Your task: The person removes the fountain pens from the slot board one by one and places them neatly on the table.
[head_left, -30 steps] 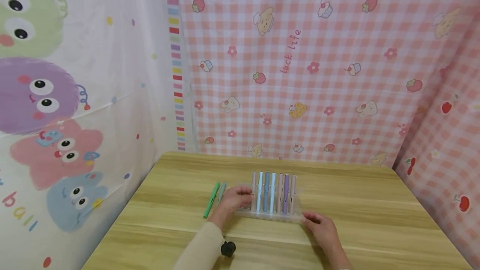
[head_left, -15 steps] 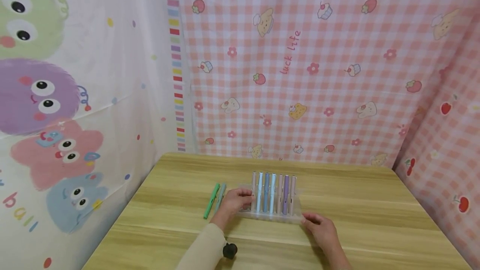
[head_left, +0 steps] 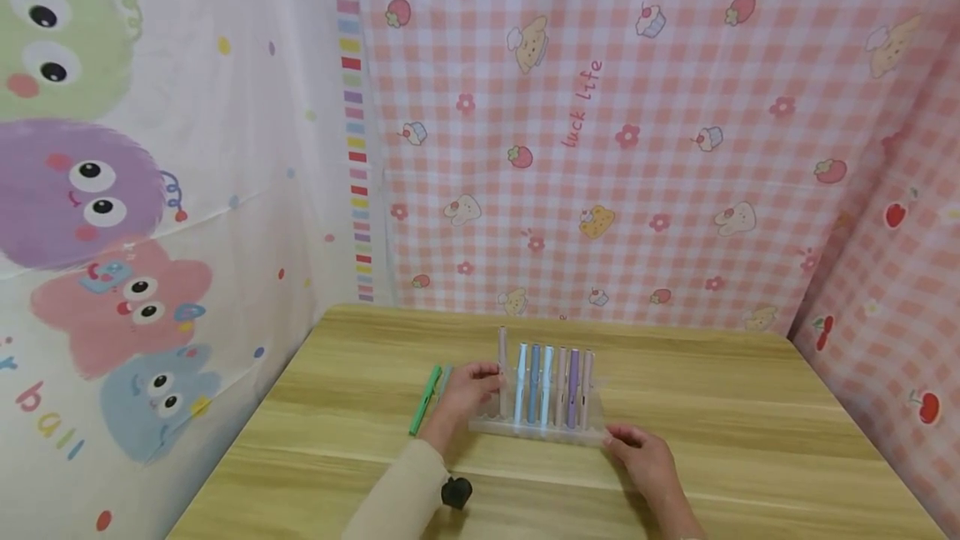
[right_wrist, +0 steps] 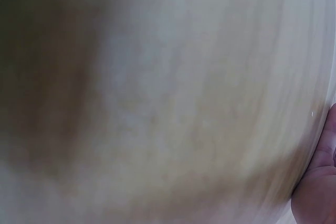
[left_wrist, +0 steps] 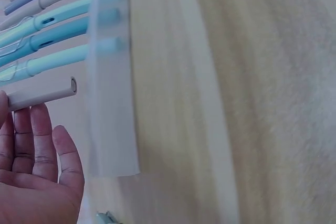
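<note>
My left hand (head_left: 467, 394) pinches a pale pinkish-grey pen (head_left: 502, 347) by its side. That pen stands higher than the others, and in the left wrist view its lower end (left_wrist: 47, 93) is clear of the holder's front ledge (left_wrist: 113, 129). The clear plastic pen holder (head_left: 536, 433) carries a row of upright pens: light blue ones, a darker blue pen (head_left: 534, 386), a purple pen (head_left: 573, 390) and more pinkish-grey ones. At the holder's right front corner, my right hand (head_left: 647, 461) grips the edge with thumb and fingers. Only part of that hand shows in the right wrist view.
On the wooden table (head_left: 337, 407), left of the holder, lie a bright green pen (head_left: 425, 400) and a grey-green pen (head_left: 446, 380), the latter partly hidden by my left hand. A pink checked curtain (head_left: 637, 173) hangs behind, with a cartoon-print cloth (head_left: 247, 232) at the left.
My left hand has raised the leftmost pinkish-grey pen up out of its place in the row, and it shifted slightly left. My right hand stays at the holder's corner.
</note>
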{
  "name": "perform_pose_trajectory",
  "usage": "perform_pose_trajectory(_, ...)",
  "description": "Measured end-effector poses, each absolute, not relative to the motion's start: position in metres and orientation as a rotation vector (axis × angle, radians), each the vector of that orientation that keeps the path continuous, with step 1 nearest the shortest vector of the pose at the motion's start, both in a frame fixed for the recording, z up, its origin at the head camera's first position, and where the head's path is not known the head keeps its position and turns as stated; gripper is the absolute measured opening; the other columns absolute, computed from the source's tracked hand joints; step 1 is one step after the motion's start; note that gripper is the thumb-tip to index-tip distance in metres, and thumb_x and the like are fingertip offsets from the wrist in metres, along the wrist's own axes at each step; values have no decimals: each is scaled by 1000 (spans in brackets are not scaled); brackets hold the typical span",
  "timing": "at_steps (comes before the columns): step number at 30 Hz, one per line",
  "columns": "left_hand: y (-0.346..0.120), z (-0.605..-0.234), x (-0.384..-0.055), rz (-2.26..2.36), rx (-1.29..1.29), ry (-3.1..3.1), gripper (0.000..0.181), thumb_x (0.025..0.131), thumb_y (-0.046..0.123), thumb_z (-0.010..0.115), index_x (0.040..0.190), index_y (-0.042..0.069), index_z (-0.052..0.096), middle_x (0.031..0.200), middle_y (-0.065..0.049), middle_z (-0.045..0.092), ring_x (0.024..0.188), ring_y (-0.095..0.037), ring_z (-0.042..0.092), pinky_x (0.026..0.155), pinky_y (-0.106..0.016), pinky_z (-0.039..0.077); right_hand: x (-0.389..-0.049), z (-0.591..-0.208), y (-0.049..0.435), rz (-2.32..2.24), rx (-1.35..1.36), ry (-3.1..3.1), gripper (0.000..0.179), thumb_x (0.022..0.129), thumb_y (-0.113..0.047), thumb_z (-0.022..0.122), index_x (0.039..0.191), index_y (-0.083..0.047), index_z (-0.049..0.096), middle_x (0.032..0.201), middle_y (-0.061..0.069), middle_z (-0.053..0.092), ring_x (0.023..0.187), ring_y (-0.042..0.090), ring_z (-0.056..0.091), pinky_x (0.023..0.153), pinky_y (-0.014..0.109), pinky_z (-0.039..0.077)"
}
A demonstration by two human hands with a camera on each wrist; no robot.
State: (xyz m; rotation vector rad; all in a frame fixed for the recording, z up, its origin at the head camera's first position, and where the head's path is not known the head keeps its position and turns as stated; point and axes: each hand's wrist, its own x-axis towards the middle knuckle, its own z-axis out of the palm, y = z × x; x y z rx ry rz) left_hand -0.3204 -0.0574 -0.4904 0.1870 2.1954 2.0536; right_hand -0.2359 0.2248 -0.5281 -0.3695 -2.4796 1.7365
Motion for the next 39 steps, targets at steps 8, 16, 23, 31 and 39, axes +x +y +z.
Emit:
perform_pose_trajectory(8,-63,-480,-322,2027,211,2204,23,95,10,67,111,-7,64,101,-11,69,93,-22,65,88,-46,53,-238,-529,223,1746,-372,-2474,26,91,-9,70,112,6,69,103,11,70,85,12,57,71,22,48)
perform_pose_trajectory(16,-68,-474,-322,2072,212,2133,24,94,7,67,111,-9,63,100,-11,68,89,-20,65,87,-46,55,-239,-529,222,1698,-366,-2522,25,91,-10,71,111,4,71,106,11,71,93,18,58,76,26,47)
perform_pose_trajectory(23,-73,-465,-321,2098,213,2106,22,92,3,68,108,-11,63,91,-7,68,81,-18,66,81,-41,57,-239,-528,223,1722,-346,-2524,25,90,-9,71,110,6,70,104,13,70,90,17,59,74,24,48)
perform_pose_trajectory(31,-89,-461,-321,2056,226,2114,23,95,7,66,111,-9,62,99,-12,68,86,-20,66,80,-41,57,-239,-525,226,1832,-349,-2465,23,90,-1,70,109,11,68,98,12,70,82,12,60,69,22,52)
perform_pose_trajectory(39,-112,-458,-327,2030,130,2154,29,97,13,66,118,-7,62,110,-17,66,91,-21,65,82,-39,56,-241,-523,227,1832,-330,-2493,23,90,0,68,110,12,67,100,12,69,84,13,61,71,24,53)
